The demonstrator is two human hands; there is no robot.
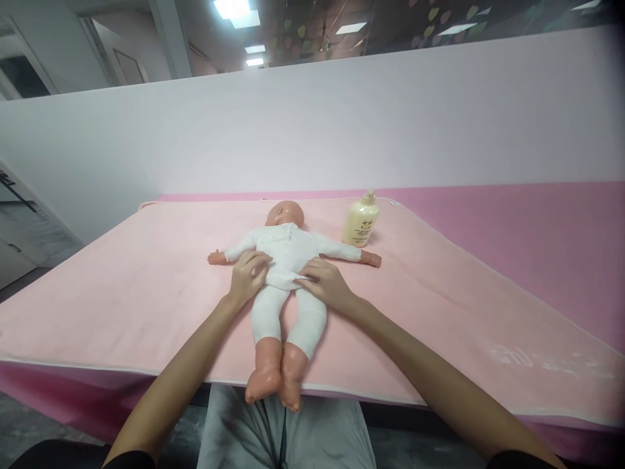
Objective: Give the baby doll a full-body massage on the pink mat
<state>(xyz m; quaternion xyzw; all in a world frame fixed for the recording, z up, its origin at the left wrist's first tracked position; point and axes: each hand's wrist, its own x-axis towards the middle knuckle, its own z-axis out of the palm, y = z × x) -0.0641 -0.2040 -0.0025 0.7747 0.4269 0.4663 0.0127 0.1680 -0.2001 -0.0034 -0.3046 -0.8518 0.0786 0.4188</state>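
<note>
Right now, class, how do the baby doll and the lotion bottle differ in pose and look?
The baby doll lies flat on its back; the lotion bottle stands upright. The doll wears white, the bottle is pale yellow. Both hands touch the doll, neither the bottle. Both rest on the pink blanket.

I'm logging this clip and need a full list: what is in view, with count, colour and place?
doll: one, white suit, bare peach head and feet, on its back mid-blanket, feet past the near edge
bottle: one, pale yellow, upright beside the doll's arm
blanket: one, light pink, spread over the table
table cover: one, deeper pink, under and beyond the blanket
partition wall: one, white, behind the table
ceiling lights: several, white, overhead
left hand: one, resting on the doll's waist
right hand: one, on the doll's other side at the waist
</note>
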